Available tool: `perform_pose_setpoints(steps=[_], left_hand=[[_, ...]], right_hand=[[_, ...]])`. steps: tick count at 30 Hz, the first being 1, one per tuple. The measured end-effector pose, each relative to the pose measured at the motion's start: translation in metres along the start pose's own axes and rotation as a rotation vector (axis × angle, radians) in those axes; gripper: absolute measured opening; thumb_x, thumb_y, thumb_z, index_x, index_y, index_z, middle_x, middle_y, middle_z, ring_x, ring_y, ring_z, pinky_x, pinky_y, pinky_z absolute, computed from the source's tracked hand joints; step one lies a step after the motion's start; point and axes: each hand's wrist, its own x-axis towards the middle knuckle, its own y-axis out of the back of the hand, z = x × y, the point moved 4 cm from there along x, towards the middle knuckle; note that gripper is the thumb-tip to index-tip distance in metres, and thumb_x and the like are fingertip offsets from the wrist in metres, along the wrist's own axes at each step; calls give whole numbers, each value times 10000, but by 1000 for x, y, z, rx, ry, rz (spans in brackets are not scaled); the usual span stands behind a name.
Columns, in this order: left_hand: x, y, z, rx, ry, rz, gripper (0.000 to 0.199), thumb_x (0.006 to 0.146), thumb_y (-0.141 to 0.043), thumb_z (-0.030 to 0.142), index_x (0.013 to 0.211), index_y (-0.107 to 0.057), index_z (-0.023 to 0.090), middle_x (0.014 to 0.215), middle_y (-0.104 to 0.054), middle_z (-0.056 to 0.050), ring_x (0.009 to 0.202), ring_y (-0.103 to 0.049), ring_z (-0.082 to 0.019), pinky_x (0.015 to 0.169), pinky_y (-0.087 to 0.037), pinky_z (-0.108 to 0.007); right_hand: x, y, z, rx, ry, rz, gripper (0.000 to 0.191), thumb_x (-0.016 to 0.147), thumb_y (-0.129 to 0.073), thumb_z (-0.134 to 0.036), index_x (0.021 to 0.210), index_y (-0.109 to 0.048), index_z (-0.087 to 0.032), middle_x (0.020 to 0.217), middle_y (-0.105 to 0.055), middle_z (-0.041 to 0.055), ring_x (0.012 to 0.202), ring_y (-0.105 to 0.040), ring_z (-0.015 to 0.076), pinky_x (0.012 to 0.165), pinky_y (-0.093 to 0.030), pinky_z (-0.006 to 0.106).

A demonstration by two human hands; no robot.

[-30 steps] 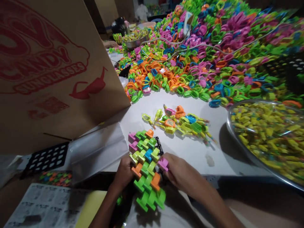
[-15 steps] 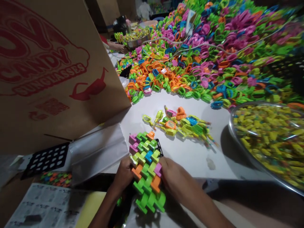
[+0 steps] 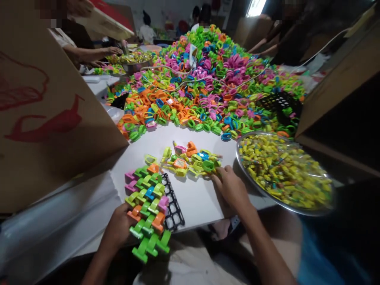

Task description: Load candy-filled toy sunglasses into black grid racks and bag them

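My left hand (image 3: 118,225) grips the left side of a black grid tray (image 3: 175,209), tilted at the table's front edge. Rows of plastic toy watches (image 3: 150,193) in green, yellow, orange, pink and blue stand packed in it, their curved bands facing up. The tray's right-hand strip of cells shows bare. My right hand (image 3: 233,190) is at the right end of a small loose pile of toy watches (image 3: 180,163) with yellow candy packets. Its fingers reach out beside a green toy watch (image 3: 208,165), thumb and forefinger apart; whether they touch it is unclear.
A large heap of toy watches (image 3: 204,85) covers the far table. A metal bowl (image 3: 237,152) of small yellow packets stands right. Cardboard boxes (image 3: 97,130) flank both sides, and clear plastic sheeting (image 3: 86,206) lies left. Other people's arms (image 3: 92,52) are at the back.
My right hand has let go of the tray and moved right to the small pile. My left hand still holds the tray. The view has swung right, bringing more of the bowl in.
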Motion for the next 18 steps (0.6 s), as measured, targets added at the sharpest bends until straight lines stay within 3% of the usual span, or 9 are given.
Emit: perform_pose_setpoints(steps=[2,4,7,9,12,15,18], left_hand=[[3,0,1,-85,-20,52,321,510,-879,418,692,-712,214,704,-773,-45,645,-708,-254,598,-597,-316],[-5,1,-4,-159,-64,182,425,539,-902,481,809,-742,195,822,-813,-76,753,-758,-271,667,-630,-322],[-36,4,-22,-153,-142,446,465,734,-843,553,991,-758,175,991,-832,-107,890,-791,-263,758,-655,-314],[-59,1,-38,-127,-180,505,414,855,-779,548,1026,-756,172,1065,-826,-119,969,-798,-261,828,-663,-317],[-77,-7,-61,-131,-217,370,392,886,-792,483,1110,-774,161,1153,-821,-135,1085,-798,-282,958,-655,-338],[-77,-11,-72,-122,-220,167,435,877,-804,401,1239,-780,161,1188,-823,-133,1099,-799,-289,984,-651,-347],[-69,-9,-69,-59,-248,43,398,880,-778,345,1234,-797,166,1160,-832,-122,1069,-800,-286,949,-652,-337]], right_hand=[[4,-4,2,34,4,-5,127,1071,-673,-307,1144,-696,-206,1087,-686,87,809,-680,247,643,-404,307],[0,-3,5,114,-9,51,119,1051,-628,-291,1106,-691,-207,1049,-712,87,834,-685,262,675,-421,320],[-16,5,8,358,6,168,223,1017,-561,-380,1074,-693,-210,975,-722,88,851,-682,280,736,-468,356],[-32,7,3,593,-38,137,312,1008,-549,-498,989,-689,-220,868,-703,72,795,-671,271,714,-498,359],[-58,-1,-26,1007,-235,-133,431,968,-593,-652,885,-645,-231,706,-660,32,656,-654,242,606,-518,330],[-77,-16,-72,1253,-277,-457,573,902,-679,-794,920,-621,-224,582,-607,-15,522,-612,209,549,-524,313],[-78,-27,-103,1305,-246,-561,645,819,-760,-834,914,-627,-209,604,-650,10,561,-655,222,590,-573,323]])
